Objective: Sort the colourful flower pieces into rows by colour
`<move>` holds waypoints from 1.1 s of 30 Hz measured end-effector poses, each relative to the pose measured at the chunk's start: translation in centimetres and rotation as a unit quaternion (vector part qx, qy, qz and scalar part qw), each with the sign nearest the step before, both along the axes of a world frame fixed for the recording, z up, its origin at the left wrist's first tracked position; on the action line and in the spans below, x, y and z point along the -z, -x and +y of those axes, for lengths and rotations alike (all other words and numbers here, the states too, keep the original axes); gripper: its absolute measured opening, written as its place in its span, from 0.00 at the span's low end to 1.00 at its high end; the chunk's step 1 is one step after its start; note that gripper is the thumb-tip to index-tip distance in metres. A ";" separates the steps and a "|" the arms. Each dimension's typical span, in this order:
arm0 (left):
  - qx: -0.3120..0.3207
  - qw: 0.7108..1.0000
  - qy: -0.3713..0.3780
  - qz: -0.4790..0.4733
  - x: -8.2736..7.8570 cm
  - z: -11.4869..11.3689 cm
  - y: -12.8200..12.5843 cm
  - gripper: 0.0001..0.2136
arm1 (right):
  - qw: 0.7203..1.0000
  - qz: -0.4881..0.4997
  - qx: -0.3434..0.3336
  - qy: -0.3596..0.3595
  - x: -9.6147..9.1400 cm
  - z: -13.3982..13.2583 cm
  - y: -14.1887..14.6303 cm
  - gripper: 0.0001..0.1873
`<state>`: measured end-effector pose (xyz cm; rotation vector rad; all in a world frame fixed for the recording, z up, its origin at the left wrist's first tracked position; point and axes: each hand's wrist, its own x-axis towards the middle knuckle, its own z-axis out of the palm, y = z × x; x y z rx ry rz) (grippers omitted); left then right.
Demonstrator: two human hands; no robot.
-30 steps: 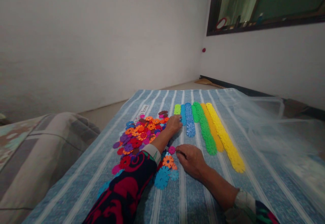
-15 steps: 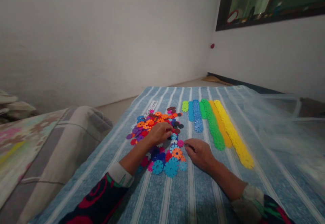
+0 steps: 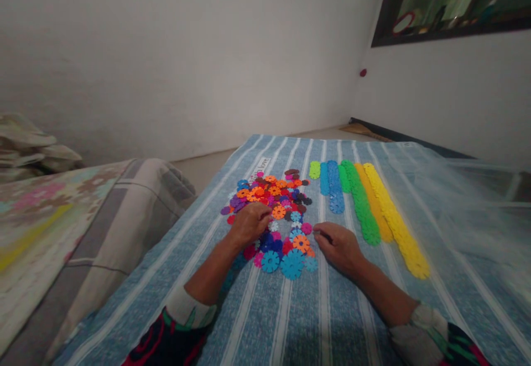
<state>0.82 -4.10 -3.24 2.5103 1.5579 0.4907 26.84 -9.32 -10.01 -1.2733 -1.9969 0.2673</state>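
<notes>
A loose pile of flower-shaped plastic discs (image 3: 279, 212) in orange, red, purple, pink, white and blue lies on the striped cloth (image 3: 305, 310). My left hand (image 3: 250, 223) is over the pile's left side, fingers bent together; whether a disc is in them is hidden. Just right of the pile, beside a pink disc (image 3: 306, 228), rests my right hand (image 3: 338, 246). Its thumb and fingertips are pinched, and what they hold, if anything, is too small to make out. Large blue discs (image 3: 292, 265) lie at the pile's near edge.
Overlapping rows of discs run along the right: lime (image 3: 315, 170), blue (image 3: 335, 189), green (image 3: 360, 205), orange-yellow (image 3: 375, 205) and yellow (image 3: 398, 225). A clear plastic container (image 3: 468, 211) stands farther right. Folded bedding (image 3: 136, 200) lies at left.
My left hand has drawn back leftward across the pile, uncovering an orange disc and white ones. My right hand keeps its place beside the pile. The whole view has shifted slightly.
</notes>
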 end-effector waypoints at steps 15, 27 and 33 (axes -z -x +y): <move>0.028 0.998 0.023 0.058 -0.6 0.1 -5.6 0.09 | 1.000 -0.002 0.006 -0.004 -0.2 0.0 0.0 0.12; -0.023 0.996 0.030 0.075 0.3 1.7 -5.8 0.05 | 1.000 -0.015 0.010 0.007 -0.5 0.2 0.1 0.12; -0.070 0.994 0.078 0.009 0.0 2.2 -3.6 0.02 | 1.000 -0.026 -0.003 -0.015 -0.8 -0.4 0.3 0.11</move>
